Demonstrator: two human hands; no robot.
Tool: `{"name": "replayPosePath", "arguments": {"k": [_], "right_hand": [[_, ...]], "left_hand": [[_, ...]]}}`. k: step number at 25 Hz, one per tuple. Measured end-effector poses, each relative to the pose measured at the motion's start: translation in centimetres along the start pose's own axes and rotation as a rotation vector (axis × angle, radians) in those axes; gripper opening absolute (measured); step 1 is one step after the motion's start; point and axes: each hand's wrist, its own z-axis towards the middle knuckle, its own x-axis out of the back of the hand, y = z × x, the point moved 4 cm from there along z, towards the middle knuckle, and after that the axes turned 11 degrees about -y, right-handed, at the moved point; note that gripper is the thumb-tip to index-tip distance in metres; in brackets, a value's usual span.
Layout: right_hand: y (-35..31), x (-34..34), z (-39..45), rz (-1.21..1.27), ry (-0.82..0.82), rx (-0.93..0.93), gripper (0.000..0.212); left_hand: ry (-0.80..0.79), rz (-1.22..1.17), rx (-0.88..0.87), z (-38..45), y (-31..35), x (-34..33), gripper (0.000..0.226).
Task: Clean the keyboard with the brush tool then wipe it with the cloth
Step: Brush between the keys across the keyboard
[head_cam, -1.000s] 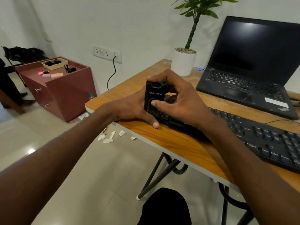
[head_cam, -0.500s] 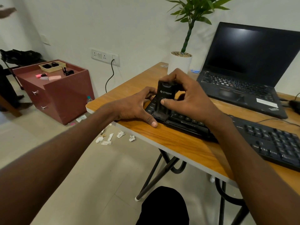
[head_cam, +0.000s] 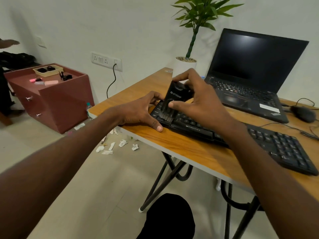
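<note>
1. Head view: a black keyboard [head_cam: 259, 140] lies along the near edge of a wooden table [head_cam: 181, 145], its left end by the table's left corner.
2. The right hand [head_cam: 198, 102] grips a black brush tool [head_cam: 177, 95], thumb on its front face and fingers curled over its top; the tool stands tilted, top leaning away from the camera.
3. The tool's bristles [head_cam: 166, 116] touch the keys at the keyboard's left end.
4. The left hand [head_cam: 139, 111] rests at that same left end with fingers spread and fairly straight, thumb flat on the table just in front of the keyboard, fingertips reaching its far left edge beside the tool.
5. Behind the keyboard sits an open laptop [head_cam: 250, 75] with a dark screen, a potted plant [head_cam: 186, 64] to its left and a mouse [head_cam: 303, 113] to its right.
6. Crumpled paper scraps [head_cam: 117, 145] lie on the floor below the table's left corner.
7. A reddish cabinet [head_cam: 57, 99] stands by the wall at left, with a small tray [head_cam: 47, 70] on top.
</note>
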Motion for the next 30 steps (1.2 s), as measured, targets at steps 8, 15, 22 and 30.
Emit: {"name": "replayPosePath", "arguments": {"k": [8, 15, 22, 30], "right_hand": [[-0.7, 3.1, -1.3, -0.410, -0.200, -0.138, 0.061], [-0.3, 2.2, -6.4, -0.255, -0.148, -0.106, 0.067], [0.1, 2.6, -6.1, -0.179, 0.051, -0.149, 0.070], [2.4, 5.2, -6.7, -0.260, -0.101, -0.385, 0.072]], "left_hand": [[0.010, 0.000, 0.000, 0.0, -0.2, 0.1, 0.108], [0.023, 0.016, 0.002, 0.1, 0.0, 0.0, 0.112], [0.020, 0.026, 0.026, -0.1, 0.4, -0.2, 0.115], [0.028, 0.062, 0.031, -0.3, 0.6, -0.5, 0.115]]}}
